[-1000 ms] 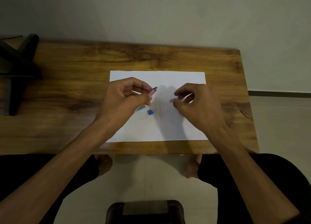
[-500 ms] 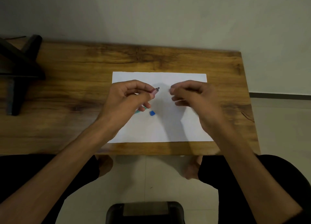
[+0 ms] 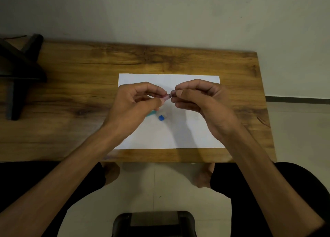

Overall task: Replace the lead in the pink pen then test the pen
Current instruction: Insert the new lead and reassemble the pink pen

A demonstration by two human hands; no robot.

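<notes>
My left hand (image 3: 137,103) grips the pink pen (image 3: 165,97); only its short upper end shows past my fingers, pointing right. My right hand (image 3: 198,97) pinches a small dark piece (image 3: 172,94) at its fingertips and holds it against the pen's open end. Both hands hover above a white sheet of paper (image 3: 169,133) on the wooden table (image 3: 71,94). A small blue cap (image 3: 161,118) lies on the paper below the hands. A teal part (image 3: 150,113) pokes out from under my left hand.
A black stand (image 3: 19,71) occupies the table's far left. The wall runs behind the table. My knees and feet are under the front edge, and a dark stool (image 3: 154,224) sits on the tiled floor below.
My right hand moved up and left, bringing its small piece from apart to against the end of the pen. My left hand stayed nearly still.
</notes>
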